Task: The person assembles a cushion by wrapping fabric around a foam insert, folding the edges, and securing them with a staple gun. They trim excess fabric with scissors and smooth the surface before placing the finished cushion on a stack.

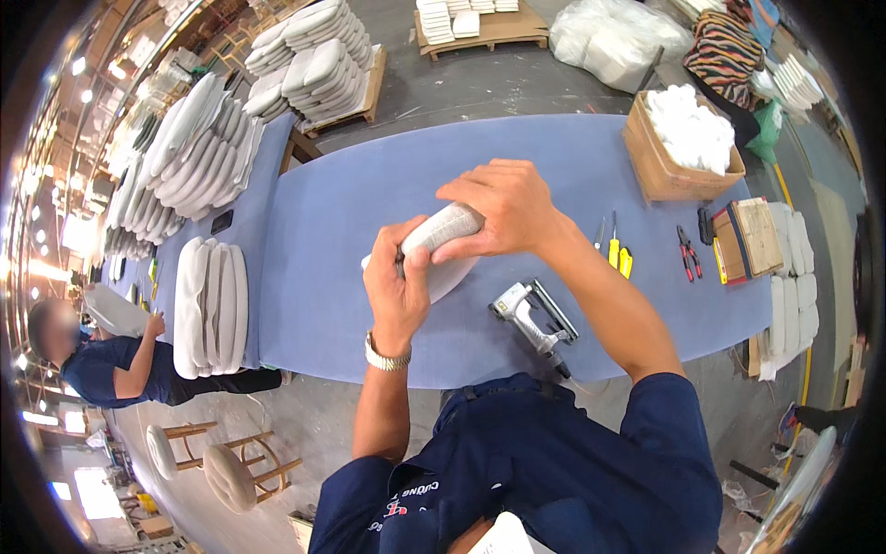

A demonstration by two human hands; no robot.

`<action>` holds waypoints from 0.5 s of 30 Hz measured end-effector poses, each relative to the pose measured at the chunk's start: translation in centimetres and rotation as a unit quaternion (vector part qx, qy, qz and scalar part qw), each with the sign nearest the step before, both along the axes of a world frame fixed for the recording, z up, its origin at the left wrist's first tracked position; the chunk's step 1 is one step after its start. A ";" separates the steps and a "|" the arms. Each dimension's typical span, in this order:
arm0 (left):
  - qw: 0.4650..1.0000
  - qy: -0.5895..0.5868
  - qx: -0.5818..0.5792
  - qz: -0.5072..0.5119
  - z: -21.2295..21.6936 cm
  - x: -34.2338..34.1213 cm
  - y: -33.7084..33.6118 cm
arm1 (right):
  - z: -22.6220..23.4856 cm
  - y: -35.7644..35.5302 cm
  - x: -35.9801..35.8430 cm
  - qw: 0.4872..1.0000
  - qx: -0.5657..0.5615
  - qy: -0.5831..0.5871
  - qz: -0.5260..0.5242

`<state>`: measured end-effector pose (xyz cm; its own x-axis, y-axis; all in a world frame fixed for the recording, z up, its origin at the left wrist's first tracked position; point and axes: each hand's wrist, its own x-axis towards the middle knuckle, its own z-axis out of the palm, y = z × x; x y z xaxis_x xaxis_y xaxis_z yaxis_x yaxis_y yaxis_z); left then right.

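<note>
Both my hands hold a whitish fabric-covered pad (448,247) above the blue-covered table (323,231). My left hand (399,288), with a metal watch on the wrist, grips its near lower edge, thumb pressed on the fabric. My right hand (498,209) is closed over the pad's upper end from the far side. The pad is tilted and partly hidden by my fingers. A pneumatic staple gun (531,314) lies on the table just right of my hands, untouched.
A row of white pads (210,305) stands on the table's left end, with more stacks (189,148) beyond. A cardboard box of white stuffing (688,143) sits at the right, near pliers (688,252) and yellow-handled tools (616,247). A seated person (101,360) works at the left; stools (231,471) stand below.
</note>
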<state>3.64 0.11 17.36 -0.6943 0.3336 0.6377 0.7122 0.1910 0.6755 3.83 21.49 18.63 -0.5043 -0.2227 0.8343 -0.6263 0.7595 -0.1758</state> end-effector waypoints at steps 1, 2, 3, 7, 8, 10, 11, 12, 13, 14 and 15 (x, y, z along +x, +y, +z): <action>0.999 -0.030 -0.011 -0.002 0.0 1.1 -0.2 | -0.2 0.3 0.0 1.000 0.002 0.002 -0.005; 1.000 -0.009 -0.025 0.003 -0.1 1.6 -0.3 | -0.5 0.5 0.1 0.999 -0.039 -0.031 0.007; 0.999 0.012 -0.040 0.008 -0.3 2.1 -0.5 | -0.7 0.5 0.1 0.995 -0.080 -0.063 0.019; 0.995 0.050 -0.083 0.032 1.2 3.8 -0.1 | -0.9 -0.2 -0.1 0.976 -0.174 -0.126 0.036; 0.993 0.054 -0.099 0.040 1.7 4.1 -0.2 | -0.6 -0.6 -0.2 0.969 -0.183 -0.162 0.046; 0.984 0.049 -0.164 0.049 3.3 4.0 -0.2 | 0.3 -1.1 -0.3 0.950 -0.196 -0.233 0.065; 0.978 0.046 -0.195 0.054 3.6 4.0 -0.3 | 0.6 -1.0 -0.6 0.929 -0.231 -0.272 0.094; 0.977 0.044 -0.197 0.065 3.5 4.3 -0.2 | 0.9 -0.8 -1.1 0.905 -0.266 -0.310 0.122; 0.977 0.043 -0.197 0.072 3.3 4.6 0.4 | 1.3 -0.5 -1.6 0.878 -0.298 -0.345 0.144; 0.976 0.043 -0.196 0.079 3.2 4.6 0.7 | 1.1 -0.4 -2.1 0.870 -0.336 -0.325 0.158; 0.982 0.058 -0.161 0.081 2.8 4.2 0.9 | 0.3 -0.2 -2.7 0.860 -0.372 -0.304 0.171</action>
<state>7.85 1.01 20.17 -0.6839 0.4229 0.5944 0.7234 0.4982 0.4779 1.16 21.25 18.96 -0.9086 0.0370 0.4161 -0.4121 0.0835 -0.9073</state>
